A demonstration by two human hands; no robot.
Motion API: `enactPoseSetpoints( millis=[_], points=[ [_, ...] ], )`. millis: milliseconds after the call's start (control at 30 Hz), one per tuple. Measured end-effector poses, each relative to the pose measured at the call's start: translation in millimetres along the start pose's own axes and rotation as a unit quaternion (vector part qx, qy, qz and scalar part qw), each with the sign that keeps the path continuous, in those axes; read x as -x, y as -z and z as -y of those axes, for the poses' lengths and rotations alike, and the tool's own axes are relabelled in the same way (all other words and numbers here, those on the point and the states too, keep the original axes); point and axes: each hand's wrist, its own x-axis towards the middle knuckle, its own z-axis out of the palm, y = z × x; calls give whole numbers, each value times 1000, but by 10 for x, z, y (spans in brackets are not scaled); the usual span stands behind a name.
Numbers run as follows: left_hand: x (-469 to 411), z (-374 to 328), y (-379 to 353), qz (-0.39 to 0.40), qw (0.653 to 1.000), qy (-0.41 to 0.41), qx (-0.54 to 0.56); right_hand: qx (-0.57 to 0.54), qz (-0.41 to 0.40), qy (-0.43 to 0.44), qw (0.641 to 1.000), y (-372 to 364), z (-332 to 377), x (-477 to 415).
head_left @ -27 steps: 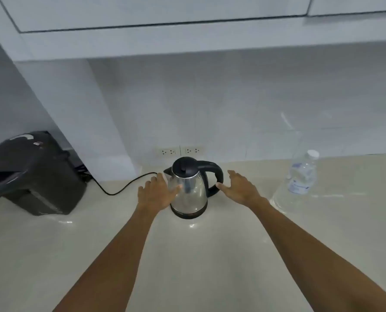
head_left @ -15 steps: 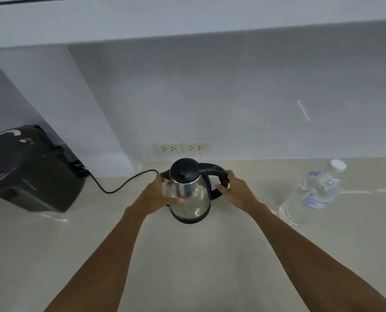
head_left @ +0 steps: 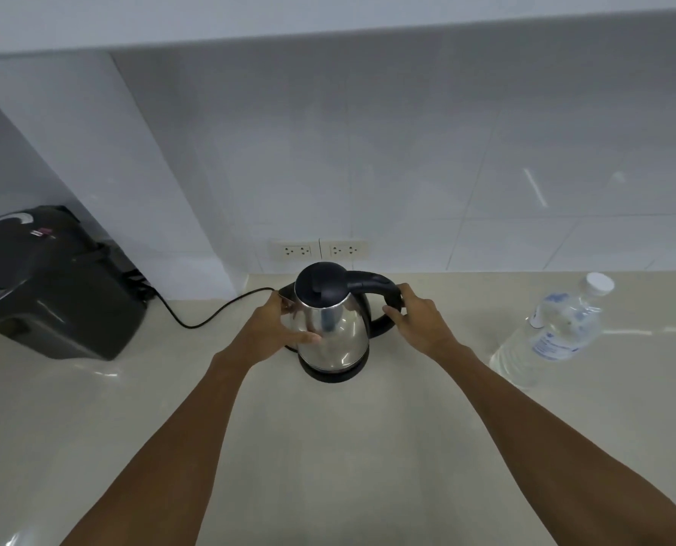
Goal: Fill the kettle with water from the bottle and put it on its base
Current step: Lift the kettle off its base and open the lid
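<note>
A steel kettle (head_left: 334, 329) with a black lid and black handle stands on its black base (head_left: 330, 375) at the middle of the beige counter. Its lid is down. My left hand (head_left: 273, 329) cups the kettle's left side, thumb across the steel body. My right hand (head_left: 415, 319) is wrapped around the black handle on the right. A clear plastic water bottle (head_left: 553, 334) with a white cap and blue label stands to the right, apart from both hands.
A black appliance (head_left: 48, 281) sits at the far left with a black cord (head_left: 206, 317) running along the counter toward the kettle. Two wall sockets (head_left: 318, 250) are on the tiled wall behind. A white cabinet hangs overhead.
Both hands moved in from beside the kettle and took hold of it, left on the body, right on the handle. The camera tilted down and closer.
</note>
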Motion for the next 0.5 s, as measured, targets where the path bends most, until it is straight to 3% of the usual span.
enactPoseSetpoints(
  millis=[500],
  points=[
    [1050,-62,-31,35,998,-54,-10,35,-57,-2,998,-24,222,1270]
  ],
)
